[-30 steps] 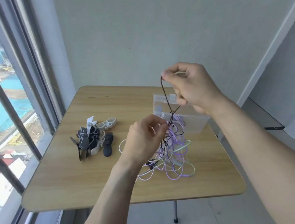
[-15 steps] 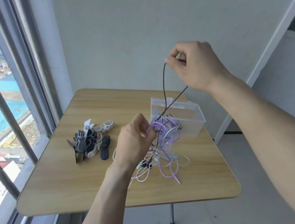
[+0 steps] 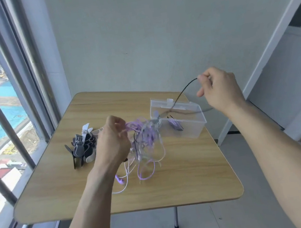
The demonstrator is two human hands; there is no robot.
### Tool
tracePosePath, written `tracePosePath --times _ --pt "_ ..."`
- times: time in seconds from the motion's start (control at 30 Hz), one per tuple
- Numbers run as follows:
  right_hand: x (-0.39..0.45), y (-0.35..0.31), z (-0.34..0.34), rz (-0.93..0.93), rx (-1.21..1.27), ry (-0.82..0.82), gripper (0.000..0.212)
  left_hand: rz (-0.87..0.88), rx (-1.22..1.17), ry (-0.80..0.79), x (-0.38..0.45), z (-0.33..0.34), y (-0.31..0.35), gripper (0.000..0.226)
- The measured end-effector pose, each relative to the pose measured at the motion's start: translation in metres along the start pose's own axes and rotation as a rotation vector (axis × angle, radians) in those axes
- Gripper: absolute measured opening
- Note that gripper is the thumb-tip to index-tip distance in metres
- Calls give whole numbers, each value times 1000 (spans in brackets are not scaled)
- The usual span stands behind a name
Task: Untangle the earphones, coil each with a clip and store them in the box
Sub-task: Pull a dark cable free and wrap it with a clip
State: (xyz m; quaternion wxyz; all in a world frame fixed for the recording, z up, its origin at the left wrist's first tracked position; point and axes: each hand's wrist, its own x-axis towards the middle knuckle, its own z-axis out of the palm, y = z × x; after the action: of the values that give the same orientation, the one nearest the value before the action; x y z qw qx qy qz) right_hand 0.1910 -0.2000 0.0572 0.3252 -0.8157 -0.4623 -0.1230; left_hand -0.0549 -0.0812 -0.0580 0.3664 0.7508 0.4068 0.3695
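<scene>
A tangle of purple, white and black earphones (image 3: 146, 143) hangs above the middle of the wooden table (image 3: 184, 182). My left hand (image 3: 113, 142) grips the top of the tangle, lifted off the table. My right hand (image 3: 217, 89) pinches a black earphone cable (image 3: 183, 91) and holds it up and out to the right, above the clear plastic box (image 3: 190, 127). The black cable runs down over the box back into the tangle. A dark coiled earphone (image 3: 175, 125) lies inside the box. A pile of black and white clips (image 3: 83, 146) sits left of my left hand.
The table stands against a grey wall, with a barred window (image 3: 1, 115) close on the left. A white door frame (image 3: 270, 39) rises on the right. The table's front edge is near my forearms, and grey floor shows below it.
My right hand has pulled the black cable from above the tangle out to the right and lower. My left hand has kept its hold on the tangle, which has shifted slightly.
</scene>
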Motion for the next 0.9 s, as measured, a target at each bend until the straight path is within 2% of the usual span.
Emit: tracePosePath --times 0.1,0.17,0.2,0.27,0.33,0.37,0.43,0.47,0.5,0.57,0.63,0.7,0.77,0.83,0.87,0.9 --pt "-23 -20 19 -28 164 -103 24 215 -59 -172 -13 4 20 63" --pt "-36 -42 25 -78 319 -159 23 293 -152 -223 -20 16 32 69" --pt "-40 -53 26 -92 405 -194 23 276 -177 -249 -22 23 36 70" --pt "-44 -71 23 -122 556 -279 26 234 -172 -255 -20 35 34 60" --pt "-43 -81 17 -152 654 -338 25 244 -56 -177 -16 41 29 25" --pt "-43 -84 12 -163 699 -367 22 240 -13 -127 -14 41 27 15" --pt "-40 -77 4 -172 748 -441 21 203 -12 -38 -9 37 23 19" --pt "-38 -67 2 -171 692 -468 25 163 -63 0 -6 32 22 20" --pt "-36 -53 4 -164 558 -467 30 109 -145 33 -3 26 21 21" --pt "-34 -22 18 -119 215 -336 28 21 -346 92 2 13 19 23" --pt "-41 3 38 -63 107 -142 21 13 -443 117 5 4 18 25" --pt "-52 23 62 -10 88 8 23 7 -500 94 3 2 20 26" --pt "-62 36 80 132 158 123 21 -73 -594 62 3 -1 21 26" --pt "-65 41 83 465 550 130 12 -160 -617 -17 6 -8 17 27" --pt "-65 41 81 640 803 83 8 -168 -549 -70 8 -13 14 29" --pt "-66 41 78 788 1032 14 12 -156 -420 -114 8 -17 10 30"
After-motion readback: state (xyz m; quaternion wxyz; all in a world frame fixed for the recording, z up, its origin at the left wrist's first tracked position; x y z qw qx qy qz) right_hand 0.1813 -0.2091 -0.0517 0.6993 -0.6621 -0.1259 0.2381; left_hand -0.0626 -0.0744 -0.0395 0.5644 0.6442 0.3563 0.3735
